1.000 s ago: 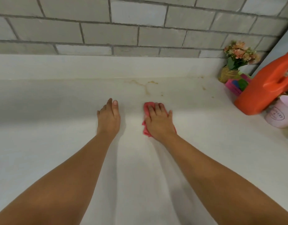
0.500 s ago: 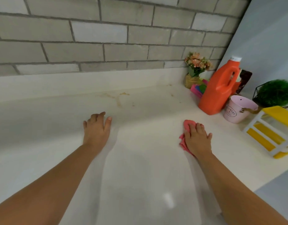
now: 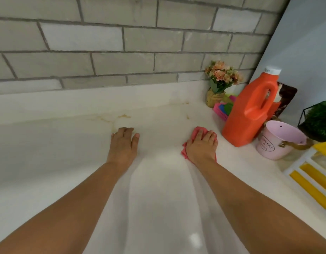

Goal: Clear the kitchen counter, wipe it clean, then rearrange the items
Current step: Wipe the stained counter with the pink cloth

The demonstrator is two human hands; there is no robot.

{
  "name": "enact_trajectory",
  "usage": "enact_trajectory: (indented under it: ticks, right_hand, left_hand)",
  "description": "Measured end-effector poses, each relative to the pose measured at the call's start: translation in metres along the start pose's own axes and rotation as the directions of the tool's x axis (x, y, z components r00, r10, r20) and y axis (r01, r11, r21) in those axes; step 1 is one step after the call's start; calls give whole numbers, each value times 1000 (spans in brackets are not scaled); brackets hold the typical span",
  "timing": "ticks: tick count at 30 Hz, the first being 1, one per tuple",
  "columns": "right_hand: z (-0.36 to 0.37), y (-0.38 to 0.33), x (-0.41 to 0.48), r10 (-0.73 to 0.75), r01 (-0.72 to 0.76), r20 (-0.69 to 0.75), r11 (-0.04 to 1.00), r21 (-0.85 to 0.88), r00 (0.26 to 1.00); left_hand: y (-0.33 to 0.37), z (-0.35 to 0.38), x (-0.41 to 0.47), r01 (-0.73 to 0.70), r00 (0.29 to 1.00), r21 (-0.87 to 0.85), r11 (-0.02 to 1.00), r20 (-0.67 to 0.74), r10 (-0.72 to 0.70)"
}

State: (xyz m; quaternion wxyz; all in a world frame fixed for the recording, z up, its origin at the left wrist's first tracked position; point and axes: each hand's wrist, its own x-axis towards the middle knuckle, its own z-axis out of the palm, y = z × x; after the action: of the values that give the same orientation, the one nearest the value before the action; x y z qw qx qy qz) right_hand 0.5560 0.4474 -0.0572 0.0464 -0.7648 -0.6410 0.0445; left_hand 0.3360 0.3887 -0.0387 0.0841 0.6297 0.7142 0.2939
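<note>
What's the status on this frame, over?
Left hand flat on counter, empty. Right hand pressing pink cloth. Yellowish stains unwiped. Orange jug close right.

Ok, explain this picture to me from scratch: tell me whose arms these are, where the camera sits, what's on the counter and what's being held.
No machine here: a person wears a wide-angle camera on the head, looking forward and down, so the two bare arms are their own. The left hand rests flat on the white counter. The right hand presses a pink cloth onto it for wiping. Brownish stains mark the back edge. Pushed to the right stand an orange jug, a pink bucket, a small flower bouquet and a yellow-and-white rack.
</note>
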Motion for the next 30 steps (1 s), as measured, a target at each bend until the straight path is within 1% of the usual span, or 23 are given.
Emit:
enact_trajectory:
  ticks: [2,5,7,9,11,12,13,14,15,17,19,22,24,27,28,30]
  right_hand:
    - [-1,-9,34,8,-8,18,1000,7,1000]
    - [-2,-26,76,-3,3,35,1000,-9,999]
    - [-2,-42,88,-54,54,46,999,-5,997]
    - [3,-51,90,-210,210,39,978,9,977]
    - [8,-45,90,-403,402,13,915,16,915]
    - [10,-39,93,-471,471,9,882,-11,882]
    - [11,-33,98,-498,498,11,866,-50,867]
    - [9,-28,105,-474,473,10,876,-91,880]
    - [7,-25,113,-404,402,-1,910,-103,915]
    - [-1,-26,133,-209,209,-9,977,-34,978]
    - [-4,-33,155,-85,85,-15,996,24,996]
    - [-6,-46,188,16,-16,6,998,63,1000]
    - [-6,-53,205,28,-29,24,999,39,999]
    - [-2,-61,215,-2,2,7,1000,-20,1000]
    - [0,-67,211,-29,28,-14,999,-37,999]
    - [5,-84,195,-138,137,-35,990,-37,990]
  left_hand:
    - [-8,3,16,33,997,14,999,-72,-32]
    - [-33,-3,35,165,971,23,986,-178,-158]
    - [-47,-3,42,268,942,-19,963,-206,-266]
    - [-55,0,45,317,920,-99,943,-210,-331]
    - [-57,3,46,306,916,-149,940,-222,-334]
    - [-57,4,46,288,918,-161,944,-233,-320]
    - [-56,3,45,277,917,-175,945,-247,-314]
    - [-54,2,43,268,912,-197,943,-264,-314]
    - [-52,1,40,257,907,-218,942,-283,-312]
    - [-47,-1,38,240,901,-240,941,-306,-308]
    - [-45,-2,38,230,901,-262,937,-307,-307]
    - [-47,-2,40,221,898,-283,933,-314,-308]
    - [-49,0,42,213,895,-303,929,-321,-310]
    - [-54,2,45,169,902,-281,945,-343,-264]
    - [-56,3,46,161,903,-272,949,-348,-253]
    - [-57,4,46,165,904,-267,950,-345,-254]
